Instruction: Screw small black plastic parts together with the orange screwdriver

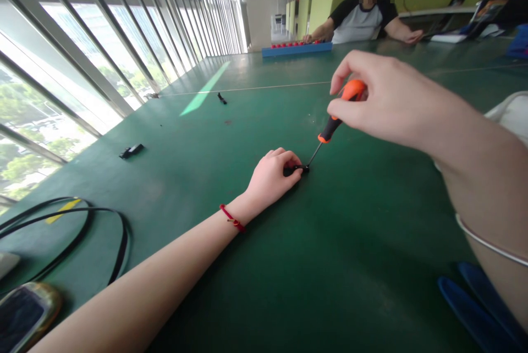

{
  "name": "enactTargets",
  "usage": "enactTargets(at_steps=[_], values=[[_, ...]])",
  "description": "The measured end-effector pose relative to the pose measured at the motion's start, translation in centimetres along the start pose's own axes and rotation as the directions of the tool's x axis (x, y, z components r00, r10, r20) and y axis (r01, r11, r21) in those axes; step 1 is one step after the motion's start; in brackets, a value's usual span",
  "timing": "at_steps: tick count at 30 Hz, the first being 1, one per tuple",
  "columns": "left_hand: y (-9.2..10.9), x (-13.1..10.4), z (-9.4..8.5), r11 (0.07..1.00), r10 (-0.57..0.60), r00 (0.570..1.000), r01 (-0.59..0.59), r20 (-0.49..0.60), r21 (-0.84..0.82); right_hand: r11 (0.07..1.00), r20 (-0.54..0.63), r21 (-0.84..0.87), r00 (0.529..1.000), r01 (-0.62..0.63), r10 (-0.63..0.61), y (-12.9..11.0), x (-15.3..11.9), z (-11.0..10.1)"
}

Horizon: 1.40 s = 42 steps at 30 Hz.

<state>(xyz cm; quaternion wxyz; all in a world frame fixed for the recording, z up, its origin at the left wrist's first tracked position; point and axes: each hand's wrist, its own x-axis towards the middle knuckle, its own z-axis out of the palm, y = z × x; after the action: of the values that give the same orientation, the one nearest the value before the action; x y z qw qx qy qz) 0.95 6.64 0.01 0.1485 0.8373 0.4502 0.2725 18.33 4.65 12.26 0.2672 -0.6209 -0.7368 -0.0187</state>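
My right hand (371, 94) grips the orange and black handle of a screwdriver (330, 128) from above, fingers closed round its top. The shaft slants down to the left, and its tip meets the end of a small black part (304, 168) on the green table. With thumb and fingers, my left hand (275, 172) pinches that part and keeps it against the tabletop. Most of the part is covered by my fingers, so its exact kind is hidden.
Two small black pieces, a nearer one (132, 150) and a farther one (221, 98), lie on the table (247, 122). A black cable (124, 243) and a phone (25, 314) are at lower left. Blue handles (474, 298) show at lower right. Across sits a person (358, 20) by a blue rack (297, 50).
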Motion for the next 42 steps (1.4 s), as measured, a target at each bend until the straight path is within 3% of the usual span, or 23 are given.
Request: enactTargets(at_steps=[6, 11, 15, 20, 24, 29, 34, 39, 42], values=[[-0.06, 0.01, 0.01, 1.000, 0.006, 1.000, -0.006, -0.002, 0.001, 0.997, 0.042, -0.024, 0.997, -0.068, 0.069, 0.23, 0.08, 0.13], [-0.12, 0.00, 0.05, 1.000, 0.010, 1.000, -0.010, -0.002, 0.004, 0.999, -0.028, 0.014, 0.999, -0.040, 0.040, 0.32, 0.25, 0.33], [-0.11, 0.00, 0.06, 1.000, 0.007, 1.000, -0.007, 0.000, 0.003, 0.999, 0.046, -0.024, 0.998, -0.039, 0.040, 0.29, 0.17, 0.28], [-0.10, -0.02, 0.08, 1.000, 0.008, 1.000, -0.008, -0.005, 0.001, 1.000, -0.034, -0.026, 0.999, -0.011, 0.010, 0.40, 0.21, 0.38], [-0.12, -0.04, 0.05, 1.000, 0.008, 1.000, -0.008, 0.000, 0.001, 0.999, 0.032, -0.040, 0.999, -0.029, 0.031, 0.41, 0.30, 0.34], [-0.03, 0.00, -0.01, 1.000, 0.004, 1.000, -0.004, 0.000, 0.009, 1.000, -0.010, -0.004, 1.000, -0.025, 0.025, 0.26, 0.25, 0.16], [-0.05, 0.01, 0.01, 1.000, 0.003, 1.000, -0.003, 0.001, 0.010, 0.999, 0.068, -0.046, 0.997, -0.029, 0.032, 0.06, 0.07, -0.04], [-0.11, 0.03, 0.05, 1.000, 0.013, 1.000, -0.013, -0.004, 0.007, 1.000, 0.008, -0.021, 1.000, -0.002, 0.002, -0.01, -0.08, -0.08], [-0.13, 0.04, 0.06, 1.000, 0.011, 1.000, -0.011, -0.004, 0.004, 0.999, 0.068, -0.040, 0.998, -0.009, 0.011, 0.00, -0.11, -0.06]])
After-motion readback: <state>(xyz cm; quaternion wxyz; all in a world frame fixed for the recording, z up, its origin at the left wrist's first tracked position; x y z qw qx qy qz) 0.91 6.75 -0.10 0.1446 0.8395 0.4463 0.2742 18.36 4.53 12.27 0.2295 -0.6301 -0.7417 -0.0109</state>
